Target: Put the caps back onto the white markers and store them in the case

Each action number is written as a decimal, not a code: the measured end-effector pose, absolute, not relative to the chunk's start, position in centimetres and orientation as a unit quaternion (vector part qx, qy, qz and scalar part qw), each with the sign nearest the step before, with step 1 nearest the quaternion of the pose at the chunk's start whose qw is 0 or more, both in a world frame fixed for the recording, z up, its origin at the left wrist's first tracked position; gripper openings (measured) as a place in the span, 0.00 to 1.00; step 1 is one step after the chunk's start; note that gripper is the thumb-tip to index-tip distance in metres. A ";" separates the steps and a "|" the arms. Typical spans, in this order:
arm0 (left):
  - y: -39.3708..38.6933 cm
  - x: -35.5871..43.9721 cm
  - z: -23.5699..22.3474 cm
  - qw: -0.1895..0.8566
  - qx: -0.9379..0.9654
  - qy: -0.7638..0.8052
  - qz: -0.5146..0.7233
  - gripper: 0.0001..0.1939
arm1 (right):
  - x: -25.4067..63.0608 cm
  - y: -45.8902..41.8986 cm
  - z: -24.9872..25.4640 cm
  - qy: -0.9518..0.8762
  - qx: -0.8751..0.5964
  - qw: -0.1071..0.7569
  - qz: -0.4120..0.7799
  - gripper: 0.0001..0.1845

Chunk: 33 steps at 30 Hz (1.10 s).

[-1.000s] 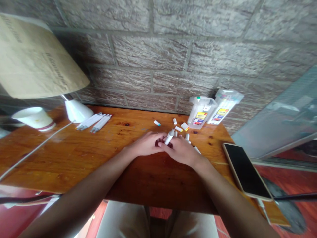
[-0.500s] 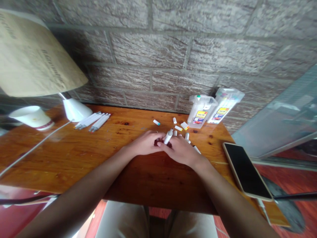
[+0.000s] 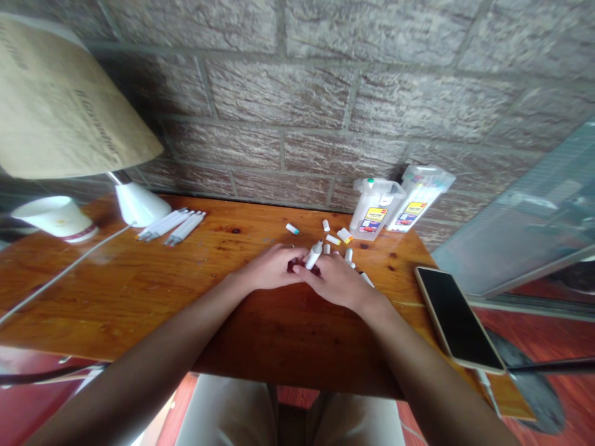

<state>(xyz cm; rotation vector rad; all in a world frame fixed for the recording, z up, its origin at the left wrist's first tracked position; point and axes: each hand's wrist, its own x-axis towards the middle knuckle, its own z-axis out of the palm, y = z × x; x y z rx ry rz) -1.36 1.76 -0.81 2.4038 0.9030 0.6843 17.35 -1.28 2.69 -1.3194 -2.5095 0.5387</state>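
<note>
A white marker [image 3: 314, 254] stands tilted between my hands above the wooden table, its dark tip pointing up and away from me. My right hand [image 3: 339, 279] is closed around it, thumb across its lower part. My left hand [image 3: 274, 267] meets it from the left, its curled fingertips against the marker; part of that grip is hidden. Just beyond my hands lie several loose white marker caps, among them a teal-ended cap [image 3: 292, 229], a plain cap [image 3: 326, 225] and a yellow-ended cap [image 3: 344, 235]. Others lie partly behind my right hand.
Several capless markers [image 3: 185, 228] lie at the left by the lamp base [image 3: 139, 204]. A paper cup [image 3: 56, 218] stands further left. Two clear plastic marker boxes [image 3: 374, 214] [image 3: 413, 201] stand against the brick wall. A phone [image 3: 458, 319] with a cable lies at the right edge.
The view has shifted slightly, so everything sits a little further left. My hands keep the same hold on the marker.
</note>
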 end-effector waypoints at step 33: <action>1.7 -1.3 -0.9 0.237 0.877 0.321 0.269 0.07 | 17.4 -1.2 2.7 -0.865 -0.447 0.138 0.184 0.22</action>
